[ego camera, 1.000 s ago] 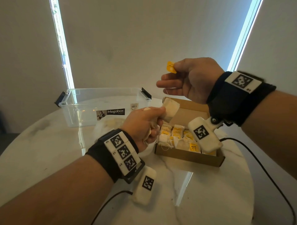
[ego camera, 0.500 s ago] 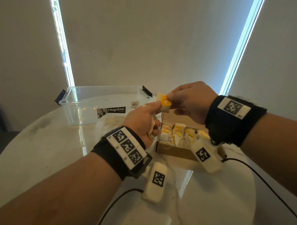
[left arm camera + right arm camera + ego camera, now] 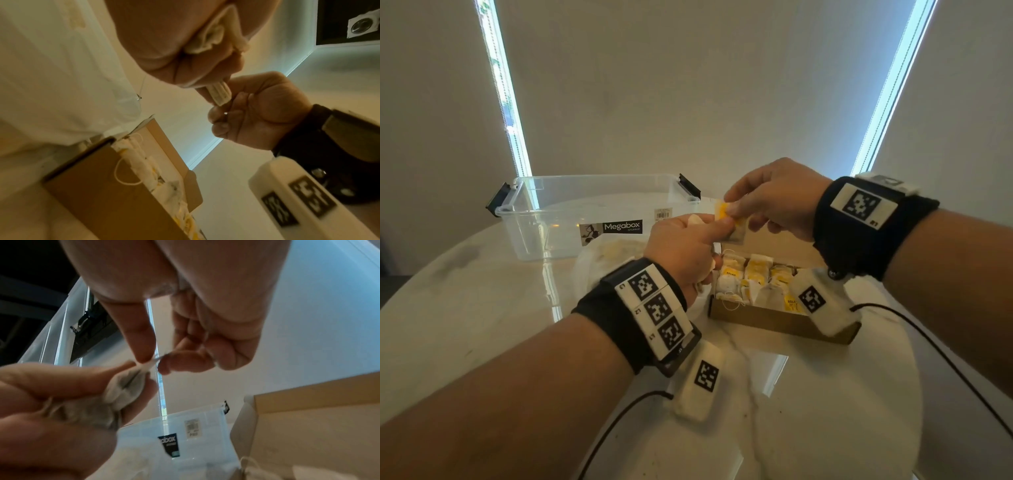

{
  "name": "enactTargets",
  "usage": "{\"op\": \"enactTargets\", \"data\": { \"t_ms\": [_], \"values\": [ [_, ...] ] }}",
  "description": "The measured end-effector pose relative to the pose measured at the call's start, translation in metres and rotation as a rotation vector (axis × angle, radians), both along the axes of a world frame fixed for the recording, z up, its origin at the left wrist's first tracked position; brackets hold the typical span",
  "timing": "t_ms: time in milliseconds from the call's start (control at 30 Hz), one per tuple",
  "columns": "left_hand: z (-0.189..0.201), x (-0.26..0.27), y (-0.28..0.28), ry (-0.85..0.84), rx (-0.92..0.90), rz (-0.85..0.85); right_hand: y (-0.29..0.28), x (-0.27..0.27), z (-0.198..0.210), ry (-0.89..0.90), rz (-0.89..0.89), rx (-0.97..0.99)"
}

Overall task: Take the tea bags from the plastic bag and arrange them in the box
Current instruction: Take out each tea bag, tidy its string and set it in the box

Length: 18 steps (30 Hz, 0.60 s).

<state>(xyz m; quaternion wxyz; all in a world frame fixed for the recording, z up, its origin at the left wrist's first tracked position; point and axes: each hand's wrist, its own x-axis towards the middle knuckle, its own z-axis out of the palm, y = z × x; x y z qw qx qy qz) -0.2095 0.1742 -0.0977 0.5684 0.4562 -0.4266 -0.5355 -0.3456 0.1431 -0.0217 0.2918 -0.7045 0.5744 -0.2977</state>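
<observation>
— So, what's nearest us at mid-frame?
— Left hand [image 3: 685, 246] gripping a tea bag [image 3: 736, 230]; right hand [image 3: 774, 198] pinching its yellow tag [image 3: 722, 213], above the cardboard box [image 3: 774, 320] of tea bags.
— And behind?
— Plastic bag [image 3: 599, 253] centre-left, then the clear Megabox tub [image 3: 592, 212].

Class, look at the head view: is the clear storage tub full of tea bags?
No. The clear storage tub looks empty; the tea bags sit in the cardboard box.

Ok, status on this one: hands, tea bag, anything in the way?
Left hand grips tea bag, above box. Right hand pinches its yellow tag. Box partly filled. Nothing in the way.
</observation>
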Motion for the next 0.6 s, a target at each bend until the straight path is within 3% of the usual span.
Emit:
{"op": "enactTargets", "data": {
  "t_ms": [133, 333, 600],
  "values": [
    [-0.003, 0.0, -0.001, -0.093, 0.096, -0.052, -0.015, -0.007, 0.007, 0.257, 0.07, 0.01],
    [-0.017, 0.007, 0.002, -0.58, 0.264, -0.278, -0.057, -0.011, -0.022, 0.604, 0.016, 0.092],
    [-0.013, 0.007, -0.004, -0.787, 0.362, -0.463, -0.084, 0.002, -0.046, 0.65, 0.075, 0.194]
  ]
}}
